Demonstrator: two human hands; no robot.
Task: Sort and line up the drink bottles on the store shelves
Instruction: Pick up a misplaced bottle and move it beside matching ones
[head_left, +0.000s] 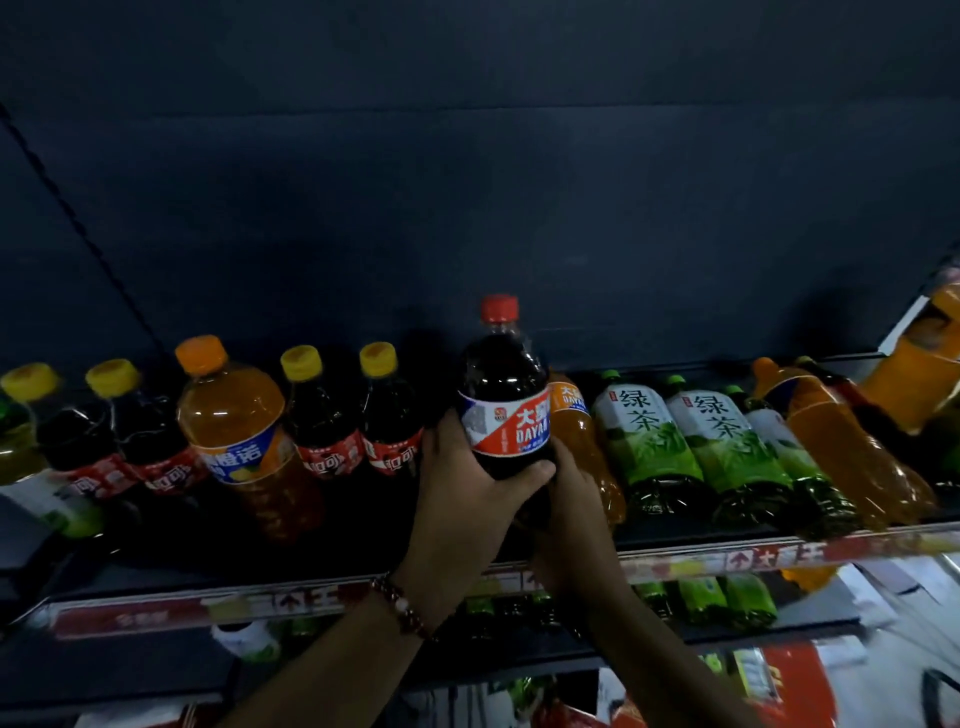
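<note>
Both hands, L (462, 483) & R (571, 499), grip closed round upright dark cola btl (503, 395).

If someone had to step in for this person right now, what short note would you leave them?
Left hand and right hand: both grip the dark red-capped Dayao bottle, held upright at the shelf front.
To its left: yellow-capped cola bottles with one orange-capped bottle mixed among them.
To its right: an orange Dayao bottle, then green tea bottles, then more orange bottles.
Done: the green teas are grouped.
Left: place the held bottle; probably move the stray orange one out of the colas.
</note>
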